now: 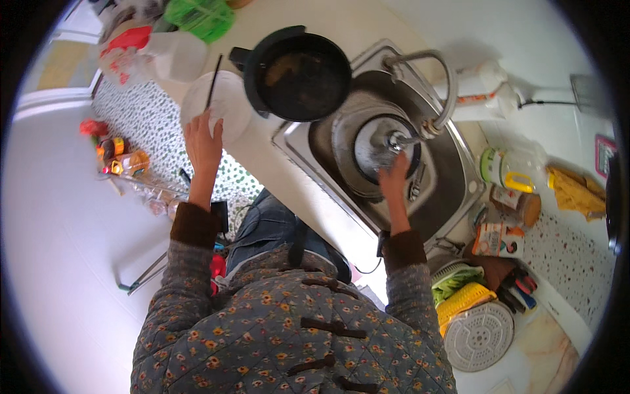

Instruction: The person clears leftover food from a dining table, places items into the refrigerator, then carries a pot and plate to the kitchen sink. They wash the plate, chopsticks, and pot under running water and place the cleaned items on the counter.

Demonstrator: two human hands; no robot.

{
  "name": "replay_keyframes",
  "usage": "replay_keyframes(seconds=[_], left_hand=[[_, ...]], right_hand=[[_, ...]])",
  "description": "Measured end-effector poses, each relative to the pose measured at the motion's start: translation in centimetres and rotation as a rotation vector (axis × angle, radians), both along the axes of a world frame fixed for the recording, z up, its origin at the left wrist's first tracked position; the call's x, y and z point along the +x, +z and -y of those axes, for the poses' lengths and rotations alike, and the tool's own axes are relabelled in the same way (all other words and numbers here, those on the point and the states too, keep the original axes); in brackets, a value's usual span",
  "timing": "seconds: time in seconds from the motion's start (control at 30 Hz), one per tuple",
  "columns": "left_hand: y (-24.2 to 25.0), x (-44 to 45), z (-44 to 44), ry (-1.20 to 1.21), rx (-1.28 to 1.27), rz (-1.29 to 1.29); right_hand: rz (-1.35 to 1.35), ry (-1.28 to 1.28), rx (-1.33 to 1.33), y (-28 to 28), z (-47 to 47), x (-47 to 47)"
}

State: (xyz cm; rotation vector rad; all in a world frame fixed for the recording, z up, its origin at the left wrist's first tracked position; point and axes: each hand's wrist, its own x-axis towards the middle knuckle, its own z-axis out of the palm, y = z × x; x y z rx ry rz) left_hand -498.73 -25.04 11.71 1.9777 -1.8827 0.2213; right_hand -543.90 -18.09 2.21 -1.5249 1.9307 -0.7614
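My left hand [203, 143] lies over the near edge of a round whitish lid or plate [234, 103] on the counter; whether it grips it, I cannot tell. A thin dark stick [214, 81] lies across that round piece, just beyond my fingers. My right hand [394, 177], somewhat blurred, reaches into the steel sink [443, 207], its fingers beside the faucet's outlet [396, 141]. Under the outlet is a round dark-rimmed pan or lid [369, 143], within a larger metal basin [342, 157]. A black pot [302, 79] with dark contents stands beyond, at the sink's left edge.
The curved faucet pipe [449, 83] arches over the sink. A white jug [177, 56] and green plastic bag [202, 17] stand at the far left. To the right are a clear plastic bottle [512, 167], a brown jar [517, 204], a yellow basket [465, 303] and a perforated steamer plate [479, 337].
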Motion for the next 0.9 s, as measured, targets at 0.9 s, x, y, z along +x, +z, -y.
replay_keyframes(seconds=[0.9], left_hand=[[-11.5,-27.9,-1.0,-0.407,0.877,-0.693]], right_hand=[[0.915,-0.432,0.382,-7.1,3.8,3.8]])
